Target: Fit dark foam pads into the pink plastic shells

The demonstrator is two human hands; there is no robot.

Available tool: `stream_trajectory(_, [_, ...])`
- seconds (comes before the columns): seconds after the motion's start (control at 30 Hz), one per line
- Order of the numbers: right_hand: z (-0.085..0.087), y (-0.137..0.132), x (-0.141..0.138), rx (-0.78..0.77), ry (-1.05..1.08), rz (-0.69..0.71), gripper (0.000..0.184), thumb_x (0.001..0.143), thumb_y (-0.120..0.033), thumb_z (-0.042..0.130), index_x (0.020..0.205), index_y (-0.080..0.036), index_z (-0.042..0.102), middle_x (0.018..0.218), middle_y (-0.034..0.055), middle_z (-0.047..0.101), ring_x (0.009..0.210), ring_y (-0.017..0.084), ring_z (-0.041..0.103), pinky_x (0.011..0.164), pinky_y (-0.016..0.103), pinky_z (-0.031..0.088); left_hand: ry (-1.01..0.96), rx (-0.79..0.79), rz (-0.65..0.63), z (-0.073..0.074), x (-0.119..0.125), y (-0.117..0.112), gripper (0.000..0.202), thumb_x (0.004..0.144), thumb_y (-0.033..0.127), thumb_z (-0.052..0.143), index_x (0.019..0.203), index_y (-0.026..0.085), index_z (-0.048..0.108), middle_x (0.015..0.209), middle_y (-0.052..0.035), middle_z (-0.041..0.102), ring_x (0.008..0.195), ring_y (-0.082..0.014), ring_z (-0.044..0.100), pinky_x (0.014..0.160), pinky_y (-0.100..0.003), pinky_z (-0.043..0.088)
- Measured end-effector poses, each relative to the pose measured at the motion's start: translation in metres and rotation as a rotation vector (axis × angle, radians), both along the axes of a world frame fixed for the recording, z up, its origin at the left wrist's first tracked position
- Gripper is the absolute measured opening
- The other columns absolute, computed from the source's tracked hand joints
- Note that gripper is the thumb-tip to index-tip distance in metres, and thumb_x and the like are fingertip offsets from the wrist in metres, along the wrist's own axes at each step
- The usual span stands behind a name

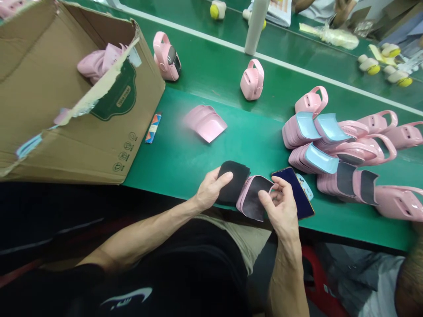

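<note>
My left hand (211,188) rests on a stack of black foam pads (234,182) at the near edge of the green table, thumb on top and fingers closed round the stack. My right hand (280,207) pinches a stack of curved pink plastic covers (251,198), whose top one shows a dark pad inside. Just right of that hand lies a dark blue phone (297,189).
A torn cardboard box (66,110) with pink parts stands at the left. A loose pile of pink covers (205,122) lies mid-table. Rows of pink covers and handled pink housings (346,145) fill the right. A white cylinder (256,26) stands at the back.
</note>
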State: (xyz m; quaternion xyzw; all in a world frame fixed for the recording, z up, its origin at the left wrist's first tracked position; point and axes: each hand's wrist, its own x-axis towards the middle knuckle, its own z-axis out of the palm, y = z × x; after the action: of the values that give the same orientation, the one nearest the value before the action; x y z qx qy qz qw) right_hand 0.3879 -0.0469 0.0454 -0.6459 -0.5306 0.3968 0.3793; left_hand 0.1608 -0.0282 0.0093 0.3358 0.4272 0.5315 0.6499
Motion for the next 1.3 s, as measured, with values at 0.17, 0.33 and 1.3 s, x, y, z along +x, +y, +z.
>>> stream_trajectory(0.17, [0.003, -0.009, 0.003, -0.046, -0.131, 0.139, 0.096, 0.081, -0.058, 0.088, 0.163, -0.03, 0.046, 0.145, 0.0138, 0.053, 0.099, 0.024, 0.067, 0.074, 0.038, 0.06, -0.014, 0.003, -0.002, -0.001, 0.001, -0.001, 0.052, 0.094, 0.055, 0.081, 0.126, 0.015, 0.08, 0.111, -0.0126, 0.083, 0.114, -0.0322, 0.076, 0.104, -0.042, 0.061])
stream_trajectory(0.33, [-0.001, -0.008, -0.003, -0.086, -0.096, 0.154, 0.101, 0.082, -0.059, 0.089, 0.166, -0.029, 0.042, 0.155, 0.0161, 0.049, 0.115, 0.031, 0.067, 0.1, 0.051, 0.063, -0.015, -0.006, -0.01, -0.003, 0.0, -0.002, 0.052, 0.095, 0.055, 0.081, 0.129, 0.015, 0.079, 0.112, -0.0126, 0.083, 0.107, -0.0307, 0.078, 0.097, -0.039, 0.063])
stream_trajectory(1.3, [0.029, -0.044, 0.033, 0.247, -0.23, 0.22, 0.008, 0.101, -0.032, 0.075, 0.106, -0.026, 0.076, 0.126, 0.0085, 0.063, 0.098, 0.02, 0.065, 0.081, 0.035, 0.058, -0.047, 0.022, -0.012, -0.005, -0.002, -0.009, 0.051, 0.096, 0.053, 0.081, 0.125, 0.011, 0.078, 0.104, -0.0125, 0.082, 0.097, -0.0271, 0.078, 0.088, -0.034, 0.062])
